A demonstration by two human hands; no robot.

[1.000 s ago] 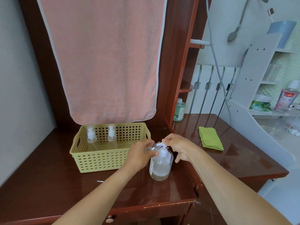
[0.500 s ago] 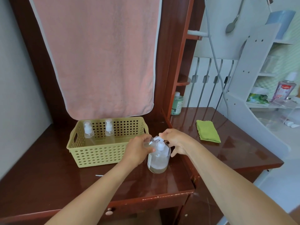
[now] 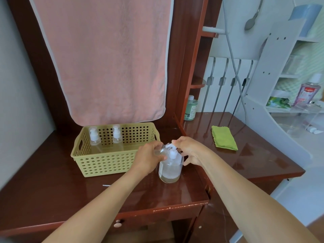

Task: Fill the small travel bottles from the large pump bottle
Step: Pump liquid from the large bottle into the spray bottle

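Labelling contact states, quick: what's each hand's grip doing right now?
Left hand: closed on small clear travel bottle.
Right hand: closed, pinching white pump head of large clear pump bottle.

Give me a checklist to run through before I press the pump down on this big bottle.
1. Large pump bottle upright on the table: ok.
2. Left hand holds the small travel bottle by the spout, fingers curled round it: ok.
3. Small bottle's mouth lined up under the spout: cannot tell; fingers and clear plastic hide it.
4. Right hand pinches the pump head: ok.
5. Enough liquid to pump: cannot tell; only a shallow layer shows at the bottom.
6. Two other travel bottles standing in the basket, out of the way: ok.
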